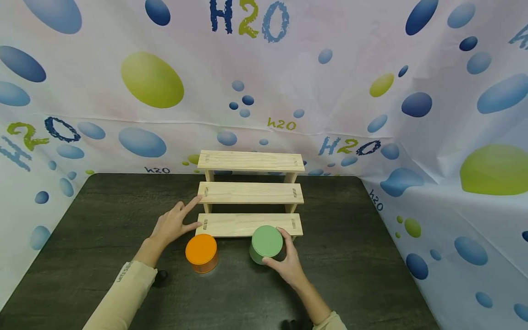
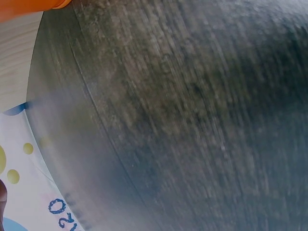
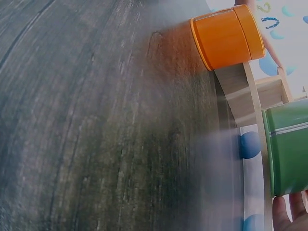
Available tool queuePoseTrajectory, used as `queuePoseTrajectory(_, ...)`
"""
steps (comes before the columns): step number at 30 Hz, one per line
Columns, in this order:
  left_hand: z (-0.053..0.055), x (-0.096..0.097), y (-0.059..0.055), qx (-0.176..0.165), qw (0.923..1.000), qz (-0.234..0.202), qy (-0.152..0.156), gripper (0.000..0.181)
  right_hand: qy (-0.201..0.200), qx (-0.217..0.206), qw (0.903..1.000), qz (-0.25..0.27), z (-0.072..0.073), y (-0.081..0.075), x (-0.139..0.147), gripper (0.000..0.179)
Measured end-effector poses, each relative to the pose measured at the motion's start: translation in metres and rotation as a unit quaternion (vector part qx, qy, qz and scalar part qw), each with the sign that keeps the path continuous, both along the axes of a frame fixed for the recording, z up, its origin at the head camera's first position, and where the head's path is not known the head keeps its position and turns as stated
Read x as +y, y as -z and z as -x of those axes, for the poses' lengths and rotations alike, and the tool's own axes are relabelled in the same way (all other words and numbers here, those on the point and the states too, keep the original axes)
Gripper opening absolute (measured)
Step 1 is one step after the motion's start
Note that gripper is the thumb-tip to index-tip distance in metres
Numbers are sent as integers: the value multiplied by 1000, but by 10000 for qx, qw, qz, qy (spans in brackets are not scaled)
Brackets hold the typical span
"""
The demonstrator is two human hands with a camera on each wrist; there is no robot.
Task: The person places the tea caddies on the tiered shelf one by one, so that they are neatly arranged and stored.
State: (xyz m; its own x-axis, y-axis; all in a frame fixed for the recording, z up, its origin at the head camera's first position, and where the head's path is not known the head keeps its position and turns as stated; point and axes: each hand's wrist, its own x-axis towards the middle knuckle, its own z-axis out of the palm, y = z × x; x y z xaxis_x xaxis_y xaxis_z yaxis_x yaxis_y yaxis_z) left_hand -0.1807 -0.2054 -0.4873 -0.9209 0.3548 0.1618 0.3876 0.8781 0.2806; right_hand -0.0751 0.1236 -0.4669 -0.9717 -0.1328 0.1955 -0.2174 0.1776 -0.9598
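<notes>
In the head view my right hand (image 1: pixel 292 265) holds a green lidded canister (image 1: pixel 267 243) between thumb and fingers, by the front edge of a wooden three-step shelf (image 1: pixel 251 193). The right wrist view shows the green canister (image 3: pixel 291 154) upright relative to the shelf, its base seemingly above the tabletop. My left hand (image 1: pixel 171 224) is at the shelf's left side, index finger extended to the middle step and thumb by the lowest one. An orange lidded canister (image 1: pixel 201 253) stands on the table before the shelf's left end. Only part of that orange canister (image 2: pixel 29 8) enters the left wrist view.
A dark wood-grain table (image 1: pixel 350 275) carries everything. Behind and beside it hangs a white sheet (image 1: pixel 288 73) printed with blue and green drops, close to the back of the shelf. Small dark objects lie near both wrists.
</notes>
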Motion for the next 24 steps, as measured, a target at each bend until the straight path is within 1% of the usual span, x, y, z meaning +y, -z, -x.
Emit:
queuePoseTrajectory(8, 0, 0, 0, -38, 10000, 40, -72, 84, 29, 95, 9998, -166, 1, -1, 0, 76)
queuePoseTrajectory(15, 0, -1, 1, -92, 9999, 84, -79, 84, 70, 77, 9999, -120, 2, -2, 2, 76)
queuePoseTrajectory(24, 1, -1, 2, 26, 10000, 17, -3, 86, 250, 183, 9993, -200, 5, -3, 4, 77)
